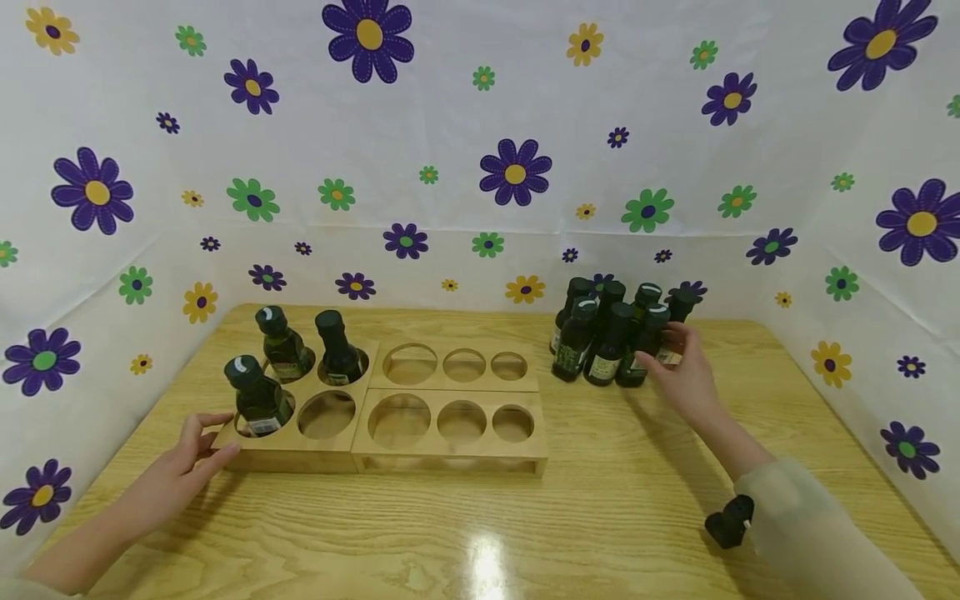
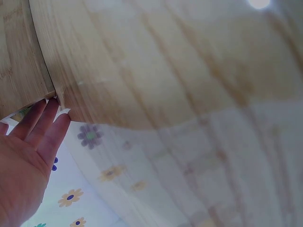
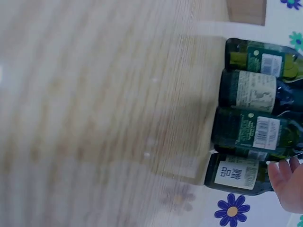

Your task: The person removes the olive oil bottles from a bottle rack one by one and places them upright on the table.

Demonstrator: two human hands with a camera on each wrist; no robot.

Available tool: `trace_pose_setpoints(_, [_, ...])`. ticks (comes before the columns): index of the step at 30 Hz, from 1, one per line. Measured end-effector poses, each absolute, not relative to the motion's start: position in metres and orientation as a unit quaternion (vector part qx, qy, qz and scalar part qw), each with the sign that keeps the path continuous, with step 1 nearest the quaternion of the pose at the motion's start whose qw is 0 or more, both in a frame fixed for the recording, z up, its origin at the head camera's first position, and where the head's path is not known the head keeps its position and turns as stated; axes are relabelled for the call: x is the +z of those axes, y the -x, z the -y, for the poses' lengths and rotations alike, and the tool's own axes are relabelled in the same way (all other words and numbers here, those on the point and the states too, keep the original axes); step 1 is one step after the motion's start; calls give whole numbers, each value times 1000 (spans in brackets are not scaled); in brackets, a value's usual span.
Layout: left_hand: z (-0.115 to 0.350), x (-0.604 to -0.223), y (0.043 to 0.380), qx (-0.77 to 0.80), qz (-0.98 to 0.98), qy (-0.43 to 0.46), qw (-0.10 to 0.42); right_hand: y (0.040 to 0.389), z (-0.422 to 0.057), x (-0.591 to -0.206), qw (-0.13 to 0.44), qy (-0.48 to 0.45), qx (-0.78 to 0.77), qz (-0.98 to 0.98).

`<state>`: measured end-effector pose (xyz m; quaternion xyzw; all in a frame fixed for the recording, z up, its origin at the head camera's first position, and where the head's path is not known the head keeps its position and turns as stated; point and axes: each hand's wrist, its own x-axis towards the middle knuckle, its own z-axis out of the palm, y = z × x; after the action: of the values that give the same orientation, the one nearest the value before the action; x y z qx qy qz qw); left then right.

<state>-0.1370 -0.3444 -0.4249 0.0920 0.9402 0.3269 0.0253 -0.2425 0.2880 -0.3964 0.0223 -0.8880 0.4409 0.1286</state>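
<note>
My left hand rests at the front left corner of a wooden bottle rack, thumb along the front edge and fingers at the side. In the left wrist view its fingers lie fairly straight against the corner. My right hand holds a dark green glass bottle at the front right of a cluster, thumb across its front and fingers on its right side. That bottle stands upright. Beside those fingers, in the right wrist view, is another bottle with a white label.
Three green bottles lean in the rack's holes; the front right hole of that section holds none. A second wooden rack with two rows of round holes adjoins it. Other dark bottles crowd at the back right, before a flowered cloth.
</note>
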Motion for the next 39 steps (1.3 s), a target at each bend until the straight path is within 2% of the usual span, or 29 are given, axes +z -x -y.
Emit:
trace_pose_setpoints(6, [343, -424, 137, 330, -939, -89, 31, 222, -280, -386, 168, -3, 450, 877])
trace_pose_setpoints(14, [344, -424, 137, 331, -939, -87, 33, 212, -243, -378, 178, -73, 467, 863])
trace_pose_setpoints(21, [344, -424, 137, 332, -939, -85, 37, 220, -175, -364, 112, -170, 491, 847])
trace_pose_setpoints(28, [343, -424, 136, 337, -937, -88, 33, 248, -101, -343, 30, -289, 446, 846])
trace_pose_setpoints(33, [343, -423, 136, 338, -937, -84, 37, 264, -55, -332, -22, -310, 416, 854])
trace_pose_setpoints(39, [344, -424, 136, 336, -938, -84, 34, 270, 0, -337, -81, -311, 404, 857])
